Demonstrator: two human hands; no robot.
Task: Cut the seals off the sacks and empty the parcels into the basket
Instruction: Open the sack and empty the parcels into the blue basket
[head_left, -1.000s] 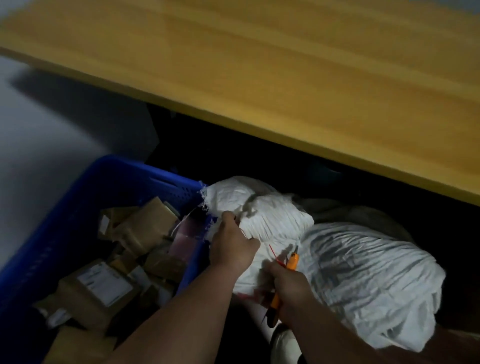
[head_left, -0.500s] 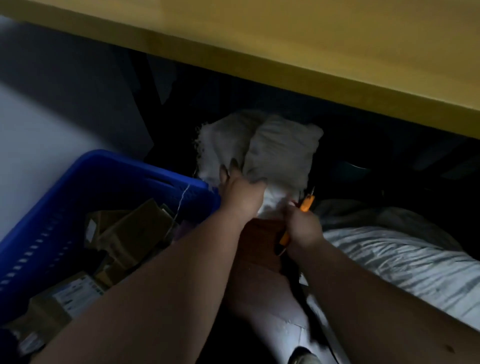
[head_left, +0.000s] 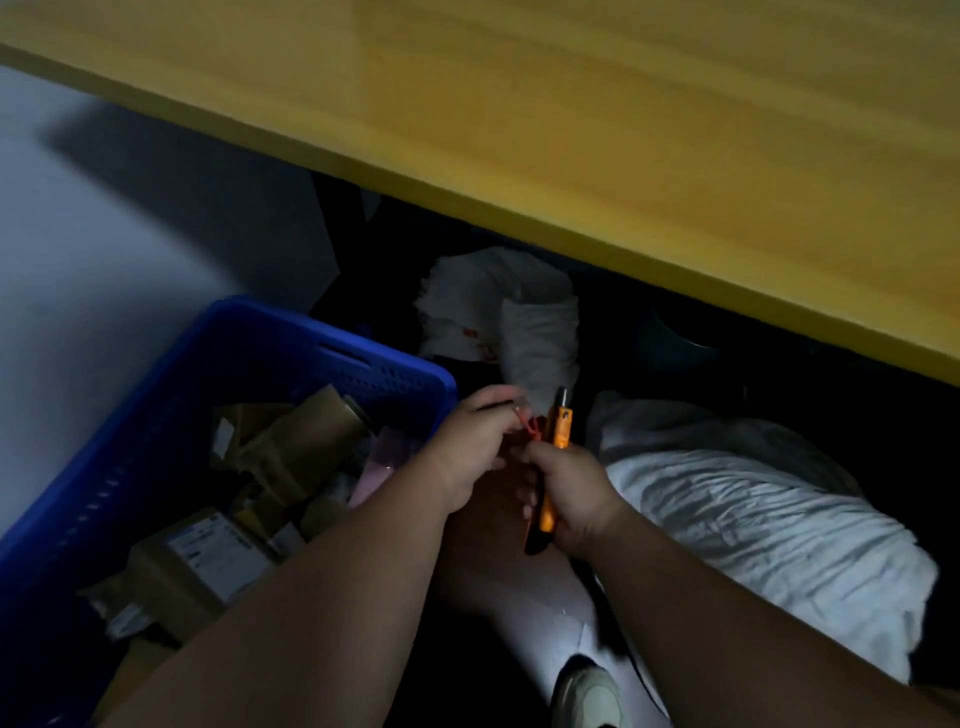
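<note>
A blue plastic basket (head_left: 249, 343) at the left holds several brown parcels (head_left: 291, 441). My left hand (head_left: 467, 447) pinches a thin red seal (head_left: 530, 428) just right of the basket's corner. Beside it, my right hand (head_left: 571, 499) grips an orange cutter (head_left: 557, 447), its tip pointing up and away from me. A crumpled white sack (head_left: 519, 317) lies in the dark under the table, apart from both hands. A second, fuller white sack (head_left: 753, 525) lies to the right of my right hand.
A yellow wooden table (head_left: 623, 130) overhangs the sacks across the top of the view. Pale floor (head_left: 78, 286) lies to the left of the basket. My knee and a light shoe (head_left: 587, 696) are at the bottom middle.
My left hand let go of the white sack, which now lies under the table, and pulled back holding the red seal. My right hand with the cutter drew back beside it.
</note>
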